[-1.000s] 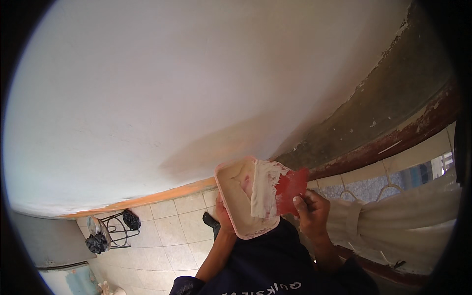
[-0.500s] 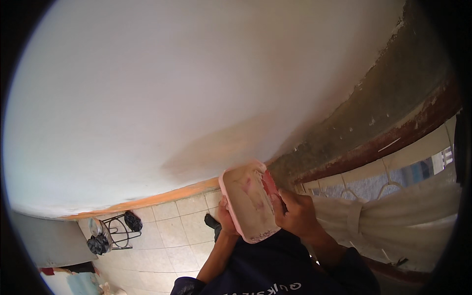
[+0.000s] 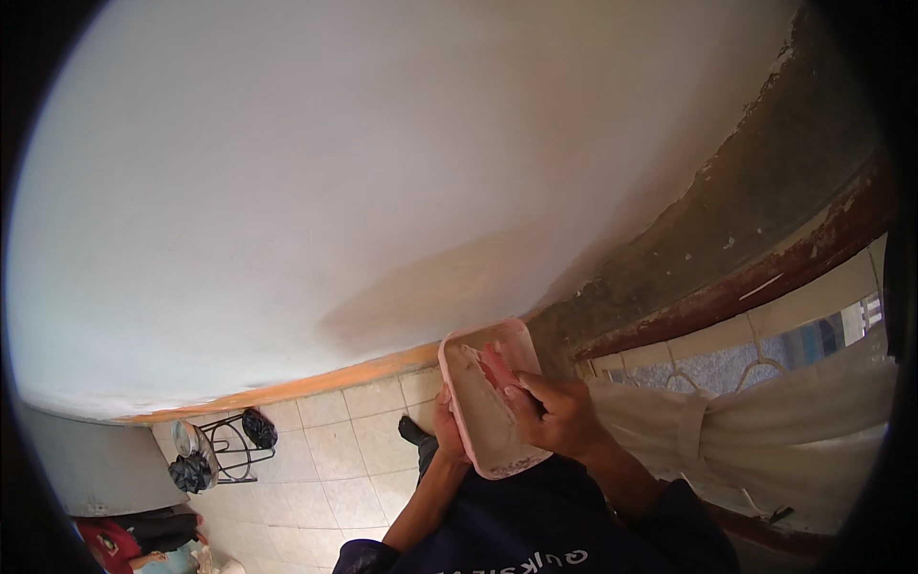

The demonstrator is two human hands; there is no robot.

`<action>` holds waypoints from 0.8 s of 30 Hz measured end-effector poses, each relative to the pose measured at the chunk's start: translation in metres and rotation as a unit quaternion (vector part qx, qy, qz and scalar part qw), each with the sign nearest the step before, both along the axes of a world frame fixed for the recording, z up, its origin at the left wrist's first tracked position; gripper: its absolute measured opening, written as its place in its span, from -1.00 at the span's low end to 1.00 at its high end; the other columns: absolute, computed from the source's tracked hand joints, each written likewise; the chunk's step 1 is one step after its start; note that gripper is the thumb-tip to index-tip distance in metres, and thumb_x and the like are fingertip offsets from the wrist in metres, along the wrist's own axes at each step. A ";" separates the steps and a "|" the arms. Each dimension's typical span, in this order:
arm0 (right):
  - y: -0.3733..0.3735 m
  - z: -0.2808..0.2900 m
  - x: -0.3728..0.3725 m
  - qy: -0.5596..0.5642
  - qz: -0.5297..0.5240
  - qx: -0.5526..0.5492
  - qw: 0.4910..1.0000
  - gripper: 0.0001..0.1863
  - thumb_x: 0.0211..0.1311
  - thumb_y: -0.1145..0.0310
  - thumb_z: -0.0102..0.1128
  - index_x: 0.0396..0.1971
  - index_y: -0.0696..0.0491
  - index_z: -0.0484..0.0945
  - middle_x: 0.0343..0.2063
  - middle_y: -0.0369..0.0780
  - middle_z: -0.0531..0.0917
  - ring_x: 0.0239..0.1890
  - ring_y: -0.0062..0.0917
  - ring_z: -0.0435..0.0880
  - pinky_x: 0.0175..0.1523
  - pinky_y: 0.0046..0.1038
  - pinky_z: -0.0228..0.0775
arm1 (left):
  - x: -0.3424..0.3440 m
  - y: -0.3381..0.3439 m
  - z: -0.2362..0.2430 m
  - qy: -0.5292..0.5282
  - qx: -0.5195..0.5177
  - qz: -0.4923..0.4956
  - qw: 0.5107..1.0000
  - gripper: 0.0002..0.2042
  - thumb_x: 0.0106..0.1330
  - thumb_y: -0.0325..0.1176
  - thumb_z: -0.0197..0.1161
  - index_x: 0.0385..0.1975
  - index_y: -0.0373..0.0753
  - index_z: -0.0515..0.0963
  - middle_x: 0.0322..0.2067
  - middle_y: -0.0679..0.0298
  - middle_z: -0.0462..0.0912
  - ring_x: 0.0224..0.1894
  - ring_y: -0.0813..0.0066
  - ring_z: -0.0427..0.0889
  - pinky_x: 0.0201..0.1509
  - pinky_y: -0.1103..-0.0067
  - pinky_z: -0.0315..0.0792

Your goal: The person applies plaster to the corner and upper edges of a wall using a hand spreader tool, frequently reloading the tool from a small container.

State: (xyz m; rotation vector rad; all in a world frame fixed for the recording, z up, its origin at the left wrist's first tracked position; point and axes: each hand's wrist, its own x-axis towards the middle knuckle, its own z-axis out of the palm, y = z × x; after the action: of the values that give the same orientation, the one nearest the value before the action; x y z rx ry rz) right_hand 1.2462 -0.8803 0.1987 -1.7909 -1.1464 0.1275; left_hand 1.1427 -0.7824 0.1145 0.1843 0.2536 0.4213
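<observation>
Pink tray (image 3: 507, 470) gripped by left hand (image 3: 448, 432), red scraper (image 3: 494, 366) by right hand (image 3: 562, 416), white wall (image 3: 287, 191), tiled floor (image 3: 335, 454)

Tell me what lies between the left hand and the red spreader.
In the head view, the left wall of the pink tray and pale paste inside it lie between the left hand and red spreader.

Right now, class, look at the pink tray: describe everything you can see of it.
The pink tray is shallow and rectangular, with rounded corners and a raised rim; it looks like plastic. Pale paste coats its inside, with dark specks along the near end. It is held in front of the person's body, its far end slanting toward the left, its open side facing the camera. The left hand grips its left edge; the right hand holds a red scraper over its inside. Its underside is hidden.
</observation>
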 end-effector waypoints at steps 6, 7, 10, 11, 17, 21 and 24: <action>-0.033 -0.002 0.012 0.167 -0.065 -0.008 0.984 -0.85 0.16 0.42 0.23 -0.47 0.21 0.57 -0.69 -0.24 0.56 -0.67 -0.73 0.44 -0.56 -0.60 0.25 | -0.006 0.002 -0.020 -0.061 -0.057 -0.009 0.996 -0.42 0.37 0.04 -0.19 0.23 -0.28 0.22 0.14 0.06 0.38 0.16 0.17 0.40 0.26 0.27 0.29; -0.036 -0.004 0.010 0.207 -0.080 0.006 0.975 -0.85 0.17 0.43 0.22 -0.46 0.22 0.57 -0.69 -0.27 0.55 -0.66 -0.75 0.41 -0.56 -0.62 0.23 | -0.007 0.002 -0.021 -0.030 -0.039 -0.001 0.999 -0.43 0.37 0.04 -0.18 0.22 -0.27 0.23 0.13 0.07 0.40 0.15 0.17 0.41 0.25 0.27 0.30; -0.044 -0.007 0.007 0.315 -0.108 0.042 0.942 -0.87 0.19 0.45 0.19 -0.44 0.22 0.57 -0.67 -0.34 0.56 -0.63 -0.80 0.38 -0.54 -0.66 0.21 | -0.009 0.005 -0.026 -0.037 -0.053 0.012 0.998 -0.45 0.38 0.04 -0.19 0.19 -0.25 0.27 0.10 0.09 0.43 0.13 0.17 0.43 0.24 0.27 0.32; -0.047 -0.005 0.007 0.345 -0.107 0.049 0.931 -0.87 0.20 0.46 0.19 -0.43 0.23 0.57 -0.65 -0.35 0.57 -0.61 -0.80 0.39 -0.53 -0.66 0.23 | -0.009 0.005 -0.027 -0.055 -0.068 0.016 0.996 -0.46 0.38 0.04 -0.19 0.18 -0.24 0.28 0.09 0.09 0.44 0.12 0.18 0.44 0.23 0.27 0.33; -0.057 -0.025 0.000 0.405 -0.090 0.096 0.905 -0.92 0.19 0.53 0.18 -0.36 0.22 0.55 -0.51 -0.28 0.64 -0.51 -0.78 0.50 -0.43 -0.69 0.32 | -0.004 0.005 -0.034 -0.087 -0.047 0.000 0.995 -0.48 0.38 0.02 -0.20 0.19 -0.22 0.27 0.12 0.10 0.41 0.15 0.17 0.41 0.27 0.26 0.28; -0.063 -0.040 -0.003 0.461 -0.075 0.118 0.876 -0.92 0.18 0.56 0.18 -0.32 0.22 0.54 -0.43 -0.25 0.66 -0.43 -0.74 0.55 -0.35 -0.66 0.38 | 0.001 0.004 -0.010 -0.054 -0.025 -0.001 0.998 -0.46 0.39 0.00 -0.21 0.27 -0.17 0.18 0.22 0.13 0.28 0.28 0.20 0.26 0.33 0.19 0.18; -0.063 -0.043 -0.002 0.504 -0.095 0.133 0.848 -0.86 0.17 0.55 0.19 -0.26 0.22 0.52 -0.40 -0.25 0.64 -0.41 -0.70 0.57 -0.33 -0.62 0.42 | 0.001 0.006 -0.012 -0.006 -0.014 0.011 1.000 -0.45 0.39 0.01 -0.23 0.29 -0.17 0.14 0.25 0.14 0.24 0.30 0.19 0.21 0.33 0.18 0.18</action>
State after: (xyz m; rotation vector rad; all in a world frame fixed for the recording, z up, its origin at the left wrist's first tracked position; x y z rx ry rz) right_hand 1.2440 -0.9433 0.1560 -1.2625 -0.2008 0.6703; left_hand 1.1432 -0.7763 0.1025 0.1515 0.2503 0.4403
